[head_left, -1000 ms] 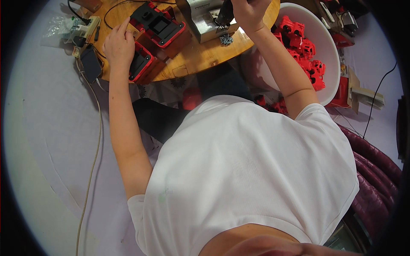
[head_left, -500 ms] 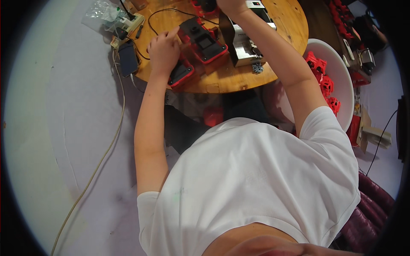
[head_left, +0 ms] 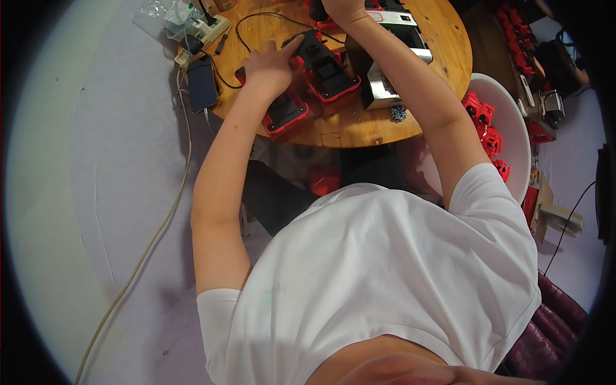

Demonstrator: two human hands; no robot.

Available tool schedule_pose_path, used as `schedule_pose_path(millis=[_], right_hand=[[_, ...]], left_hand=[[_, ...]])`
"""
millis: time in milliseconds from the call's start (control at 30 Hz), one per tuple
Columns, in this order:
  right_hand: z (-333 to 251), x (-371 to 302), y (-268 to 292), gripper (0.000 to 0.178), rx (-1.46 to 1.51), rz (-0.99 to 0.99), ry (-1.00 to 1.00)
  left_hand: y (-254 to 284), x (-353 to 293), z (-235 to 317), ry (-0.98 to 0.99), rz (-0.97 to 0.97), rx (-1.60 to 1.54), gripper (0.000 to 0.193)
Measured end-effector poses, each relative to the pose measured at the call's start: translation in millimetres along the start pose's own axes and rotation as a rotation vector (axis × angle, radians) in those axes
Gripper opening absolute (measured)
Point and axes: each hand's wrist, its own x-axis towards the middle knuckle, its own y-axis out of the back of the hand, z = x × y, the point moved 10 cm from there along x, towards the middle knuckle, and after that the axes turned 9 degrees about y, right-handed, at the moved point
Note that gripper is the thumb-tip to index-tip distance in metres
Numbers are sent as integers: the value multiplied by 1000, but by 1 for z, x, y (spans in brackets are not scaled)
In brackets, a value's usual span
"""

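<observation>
You wear a loose, softly creased white T-shirt [head_left: 391, 256] with a wide, rounded neckline [head_left: 385, 330], short, plain-hemmed sleeves [head_left: 217, 311], and a faint greenish smudge [head_left: 270, 296] toward the left of its front, over dark trousers [head_left: 274, 196], while your left hand [head_left: 269, 69] and right hand [head_left: 346, 9] are bare.

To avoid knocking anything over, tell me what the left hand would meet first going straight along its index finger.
Likely the far end of the larger black-and-red box; the left hand may already touch it, as depth is unclear.
</observation>
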Motion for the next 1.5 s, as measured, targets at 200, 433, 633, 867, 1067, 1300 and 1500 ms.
schedule_pose_path(millis=[200,433,633,867,1067,1300,1500], right_hand=[[-4,-2,-3,29,-146,-33,29],[-3,-5,-17,35,-294,-98,32],[2,-9,-24,35,-322,-143,143],[-59,6,33,30,88,-47,-95],[-113,-45,93,37,-271,-65,-166],[-123,-73,130,34,-277,54,-114],[-113,-67,122,31,-318,24,-291]], left_hand=[[-13,10,1,-15,-254,-34,67],[-18,11,-1,-38,-269,-31,65],[-19,13,-4,-49,-198,-3,64],[-18,12,-15,-60,136,-141,56],[8,-5,-18,-7,370,-284,37],[2,4,-16,3,247,-335,38],[8,-8,-19,-146,354,-475,38]])
